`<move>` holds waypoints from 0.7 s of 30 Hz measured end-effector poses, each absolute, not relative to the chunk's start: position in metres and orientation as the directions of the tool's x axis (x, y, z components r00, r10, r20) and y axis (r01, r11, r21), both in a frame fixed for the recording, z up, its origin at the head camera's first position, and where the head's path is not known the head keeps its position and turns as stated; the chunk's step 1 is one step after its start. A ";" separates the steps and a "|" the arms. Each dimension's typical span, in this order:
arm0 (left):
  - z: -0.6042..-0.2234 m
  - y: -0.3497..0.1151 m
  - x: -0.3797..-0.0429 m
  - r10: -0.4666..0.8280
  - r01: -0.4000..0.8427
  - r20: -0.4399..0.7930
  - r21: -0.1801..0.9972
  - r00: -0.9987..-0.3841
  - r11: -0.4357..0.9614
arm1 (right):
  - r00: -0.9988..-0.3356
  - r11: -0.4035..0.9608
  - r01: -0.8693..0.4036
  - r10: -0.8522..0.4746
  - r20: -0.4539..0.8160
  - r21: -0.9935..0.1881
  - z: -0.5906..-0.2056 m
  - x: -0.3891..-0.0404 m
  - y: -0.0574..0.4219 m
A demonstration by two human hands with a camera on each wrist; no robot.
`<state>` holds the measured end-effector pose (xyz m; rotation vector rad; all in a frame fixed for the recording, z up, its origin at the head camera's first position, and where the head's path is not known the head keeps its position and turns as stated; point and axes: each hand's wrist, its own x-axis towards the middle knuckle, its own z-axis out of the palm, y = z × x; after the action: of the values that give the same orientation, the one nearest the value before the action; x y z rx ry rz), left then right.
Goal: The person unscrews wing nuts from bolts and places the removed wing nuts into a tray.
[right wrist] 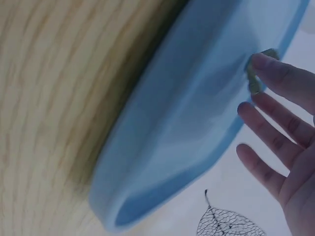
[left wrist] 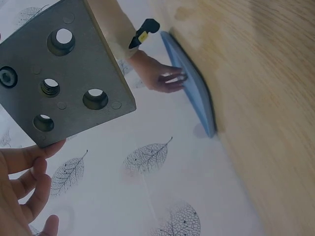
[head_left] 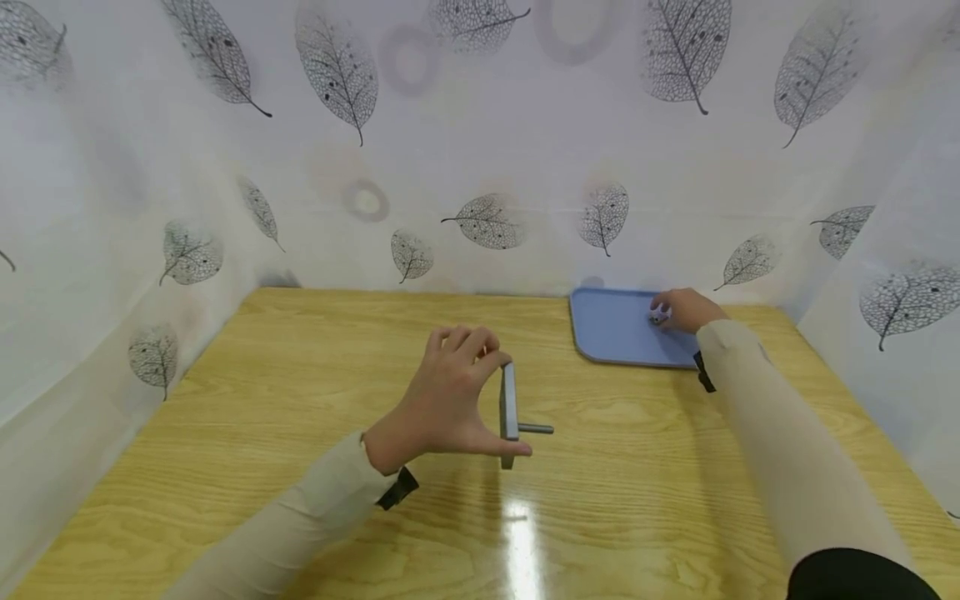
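My left hand (head_left: 450, 396) grips a thick grey metal plate (head_left: 509, 400) by its edges, thumb at the bottom and fingers at the top, above the table. A thin metal rod (head_left: 537, 429) juts from the plate's right face. In the left wrist view, the plate's flat face (left wrist: 74, 73) shows several round holes, with a bolt head (left wrist: 7, 77) in one. Over a blue tray (head_left: 615, 329) at the back right, my right hand (head_left: 688, 311) pinches a small metal piece (right wrist: 253, 83) between thumb and forefinger. Fingertips partly hide the piece, and I cannot tell its kind.
Both hands are over a wood-grain table (head_left: 360, 367). A pale sheet with a leaf print (head_left: 491, 275) stands behind the table and along its sides. The tray has a raised rim and lies near the back edge. Light glares off the table front.
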<state>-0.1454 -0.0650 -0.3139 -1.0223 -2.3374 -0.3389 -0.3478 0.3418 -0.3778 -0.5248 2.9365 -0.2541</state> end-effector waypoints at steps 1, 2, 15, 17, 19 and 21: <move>-0.314 -0.065 -0.145 0.594 0.735 0.584 0.008 -0.554 0.678 | -0.929 0.924 -0.335 -0.357 -0.098 -0.185 -0.377 -0.346 0.341; -0.314 -0.065 -0.145 0.593 0.735 0.583 0.010 -0.555 0.678 | -0.930 0.924 -0.339 -0.357 -0.081 -0.178 -0.376 -0.343 0.339; -0.316 -0.068 -0.146 0.583 0.727 0.586 0.015 -0.562 0.686 | -0.898 0.902 -0.413 -0.380 0.221 -0.129 -0.347 -0.271 0.315; -0.316 -0.068 -0.146 0.583 0.727 0.589 0.012 -0.559 0.686 | -0.881 0.893 -0.431 -0.386 0.273 -0.129 -0.343 -0.261 0.312; -0.316 -0.068 -0.147 0.583 0.727 0.591 0.010 -0.558 0.686 | -0.858 0.880 -0.458 -0.400 0.323 -0.128 -0.340 -0.250 0.306; -0.315 -0.068 -0.147 0.583 0.728 0.593 0.008 -0.556 0.686 | -0.825 0.859 -0.497 -0.424 0.374 -0.122 -0.336 -0.239 0.297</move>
<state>-0.1470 -0.0685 -0.3155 -1.0036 -2.3343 -0.3400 -0.2389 0.2974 -0.3360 -0.8568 3.3543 -0.3796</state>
